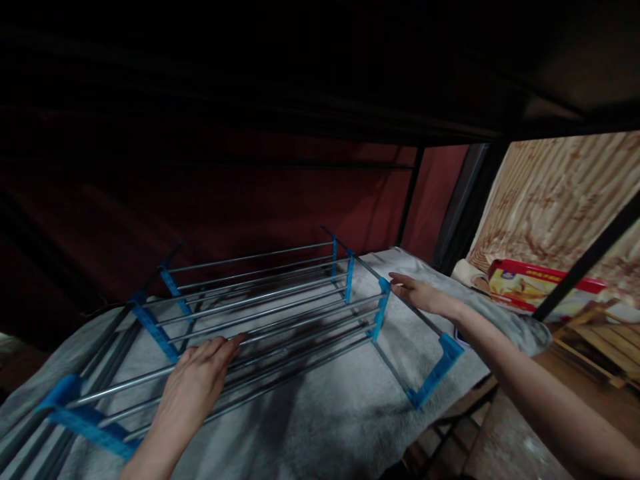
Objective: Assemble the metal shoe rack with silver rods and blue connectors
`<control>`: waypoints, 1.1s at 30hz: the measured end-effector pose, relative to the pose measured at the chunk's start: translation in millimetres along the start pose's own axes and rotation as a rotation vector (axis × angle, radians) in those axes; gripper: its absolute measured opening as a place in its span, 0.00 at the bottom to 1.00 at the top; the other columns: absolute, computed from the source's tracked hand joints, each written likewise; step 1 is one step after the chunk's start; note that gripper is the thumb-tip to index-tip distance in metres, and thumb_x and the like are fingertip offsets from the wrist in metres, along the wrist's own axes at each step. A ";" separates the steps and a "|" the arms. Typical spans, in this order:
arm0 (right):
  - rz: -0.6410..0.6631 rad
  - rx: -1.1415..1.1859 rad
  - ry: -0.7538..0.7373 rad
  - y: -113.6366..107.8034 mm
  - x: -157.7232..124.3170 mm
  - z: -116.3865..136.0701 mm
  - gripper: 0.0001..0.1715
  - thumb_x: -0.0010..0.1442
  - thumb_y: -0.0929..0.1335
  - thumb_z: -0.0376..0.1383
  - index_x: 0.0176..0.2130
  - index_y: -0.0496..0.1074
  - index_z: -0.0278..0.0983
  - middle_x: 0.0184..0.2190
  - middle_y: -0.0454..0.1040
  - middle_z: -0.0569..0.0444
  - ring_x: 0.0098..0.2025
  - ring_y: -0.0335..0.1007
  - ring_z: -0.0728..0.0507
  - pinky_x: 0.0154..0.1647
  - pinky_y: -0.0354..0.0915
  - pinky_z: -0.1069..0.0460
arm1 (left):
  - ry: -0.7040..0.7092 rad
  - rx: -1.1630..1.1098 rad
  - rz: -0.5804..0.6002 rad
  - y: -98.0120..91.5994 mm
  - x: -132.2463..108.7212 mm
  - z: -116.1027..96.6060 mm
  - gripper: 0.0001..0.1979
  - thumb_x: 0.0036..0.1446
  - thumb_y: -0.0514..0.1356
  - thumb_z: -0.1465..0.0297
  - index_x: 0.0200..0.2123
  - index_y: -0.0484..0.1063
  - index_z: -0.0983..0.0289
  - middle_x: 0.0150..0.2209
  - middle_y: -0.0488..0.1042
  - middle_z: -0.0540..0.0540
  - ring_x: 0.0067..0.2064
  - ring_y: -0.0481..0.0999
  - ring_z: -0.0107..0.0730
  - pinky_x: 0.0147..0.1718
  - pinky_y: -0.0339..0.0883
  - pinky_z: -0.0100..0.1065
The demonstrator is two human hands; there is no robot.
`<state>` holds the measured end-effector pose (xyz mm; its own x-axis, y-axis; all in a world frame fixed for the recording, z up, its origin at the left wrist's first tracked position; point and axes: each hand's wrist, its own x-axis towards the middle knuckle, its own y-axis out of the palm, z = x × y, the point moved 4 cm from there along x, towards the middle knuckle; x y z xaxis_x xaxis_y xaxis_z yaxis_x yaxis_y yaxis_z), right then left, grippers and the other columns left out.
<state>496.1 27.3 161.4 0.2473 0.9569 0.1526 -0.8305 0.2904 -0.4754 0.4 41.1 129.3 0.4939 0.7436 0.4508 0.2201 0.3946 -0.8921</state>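
Observation:
A metal rack [280,303] of grey rods and blue plastic side pieces lies on its side on a grey towel [320,407]. My left hand [197,380] lies flat on the near rods, fingers stretched out and together. My right hand [417,292] reaches to the rack's right end. Its fingertips touch the upper blue bracket [383,303], fingers extended.
The towel covers a low surface under a dark bunk frame. A dark red curtain hangs behind. To the right, black frame posts [585,263], a red and yellow box [530,287], a patterned beige cloth and a wooden pallet [600,340] on the floor.

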 end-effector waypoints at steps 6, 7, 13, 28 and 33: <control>0.074 0.233 0.180 1.8 7.2 -16.7 0.17 0.54 0.73 0.42 0.43 0.79 0.38 0.48 0.78 0.46 0.53 0.72 0.36 0.61 0.63 0.39 | -0.002 0.029 -0.006 1.9 -0.2 3.9 0.21 0.66 0.46 0.69 0.56 0.73 0.59 0.42 0.78 0.58 0.44 0.77 0.42 0.43 0.67 0.40; 0.095 0.308 0.185 10.0 8.0 -19.3 0.15 0.56 0.72 0.42 0.42 0.79 0.37 0.47 0.79 0.46 0.52 0.73 0.37 0.60 0.64 0.41 | -0.004 0.035 -0.001 2.2 0.0 4.3 0.22 0.66 0.46 0.69 0.56 0.73 0.59 0.42 0.78 0.58 0.45 0.77 0.42 0.44 0.67 0.41; 0.160 0.524 0.151 53.2 8.5 -30.5 0.18 0.60 0.67 0.46 0.36 0.77 0.35 0.38 0.80 0.48 0.47 0.75 0.41 0.58 0.67 0.44 | -0.028 0.010 0.027 0.4 0.1 6.1 0.22 0.66 0.46 0.69 0.56 0.72 0.59 0.42 0.78 0.57 0.45 0.78 0.42 0.43 0.67 0.40; 0.095 0.565 0.252 54.1 2.7 -26.9 0.13 0.59 0.68 0.44 0.34 0.75 0.37 0.37 0.80 0.48 0.46 0.76 0.40 0.57 0.67 0.45 | -0.041 -0.034 0.015 4.6 -4.4 16.1 0.21 0.66 0.47 0.65 0.55 0.74 0.57 0.43 0.78 0.56 0.46 0.77 0.41 0.43 0.67 0.38; 0.090 0.568 0.249 53.0 1.6 -25.3 0.12 0.59 0.67 0.43 0.34 0.76 0.37 0.36 0.80 0.48 0.47 0.76 0.40 0.57 0.67 0.45 | -0.049 -0.041 0.029 1.4 -2.5 13.9 0.22 0.67 0.46 0.64 0.56 0.73 0.58 0.43 0.78 0.57 0.45 0.77 0.40 0.43 0.67 0.39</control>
<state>465.1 44.5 114.5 0.2157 0.9708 -0.1053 -0.9723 0.2234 0.0683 -12.2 47.3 127.4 0.4586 0.7804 0.4251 0.2410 0.3512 -0.9048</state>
